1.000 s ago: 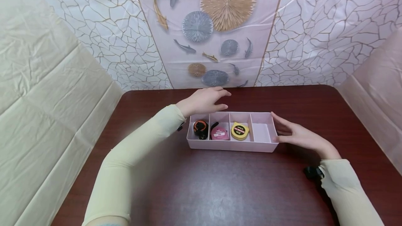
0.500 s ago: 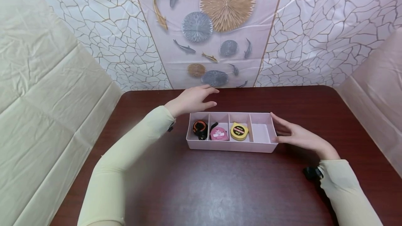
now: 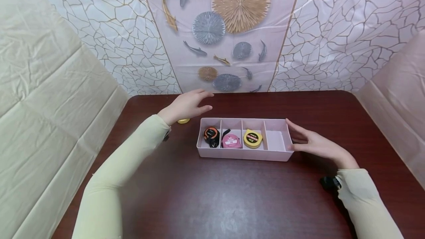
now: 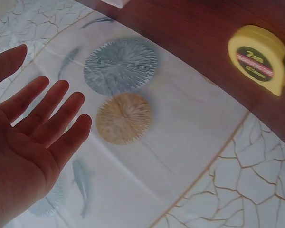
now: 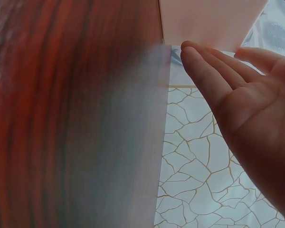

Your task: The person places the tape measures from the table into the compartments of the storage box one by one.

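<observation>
A pale pink divided box stands on the table. From left to right its compartments hold an orange-and-black tape measure, a pink tape measure and a yellow tape measure; the rightmost bay is bare. My left hand hovers left of the box's back corner, holding nothing, fingers apart in the left wrist view. Another yellow tape measure, marked 2m, lies on the table, mostly hidden by that hand in the head view. My right hand touches the box's right end with extended fingers and thumb.
The dark red wooden table reaches back to a patterned cloth wall. Cream cloth closes off the left side, and more cloth the right.
My left hand has moved left, from over the back of the box to beyond its left end. A yellow tape measure now peeks out below it. My right hand stays on the box.
</observation>
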Demonstrator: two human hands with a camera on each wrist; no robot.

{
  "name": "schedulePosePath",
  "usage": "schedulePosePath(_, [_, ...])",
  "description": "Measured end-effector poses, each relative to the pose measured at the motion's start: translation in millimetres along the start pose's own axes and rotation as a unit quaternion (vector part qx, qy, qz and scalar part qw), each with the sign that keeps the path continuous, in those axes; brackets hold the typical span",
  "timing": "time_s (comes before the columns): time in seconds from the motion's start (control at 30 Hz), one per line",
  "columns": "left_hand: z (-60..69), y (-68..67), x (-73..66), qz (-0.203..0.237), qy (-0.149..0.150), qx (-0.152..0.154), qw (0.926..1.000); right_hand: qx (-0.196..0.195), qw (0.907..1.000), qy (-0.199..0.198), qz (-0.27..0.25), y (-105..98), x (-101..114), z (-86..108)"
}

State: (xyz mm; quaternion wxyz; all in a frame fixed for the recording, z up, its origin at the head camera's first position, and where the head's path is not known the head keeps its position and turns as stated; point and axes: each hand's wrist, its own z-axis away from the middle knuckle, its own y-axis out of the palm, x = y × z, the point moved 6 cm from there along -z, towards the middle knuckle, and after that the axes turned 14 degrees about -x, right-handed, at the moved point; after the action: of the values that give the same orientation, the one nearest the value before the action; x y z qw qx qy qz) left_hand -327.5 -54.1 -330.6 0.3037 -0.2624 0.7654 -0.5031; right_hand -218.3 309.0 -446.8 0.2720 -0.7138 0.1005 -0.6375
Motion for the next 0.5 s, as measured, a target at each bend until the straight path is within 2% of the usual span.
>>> schedulePosePath(0.5, [26.4, -4.5, 32.8, 0.010, -0.062, -0.015, 0.9979, -0.001, 0.9999, 0.007, 0.010, 0, 0, 0.0])
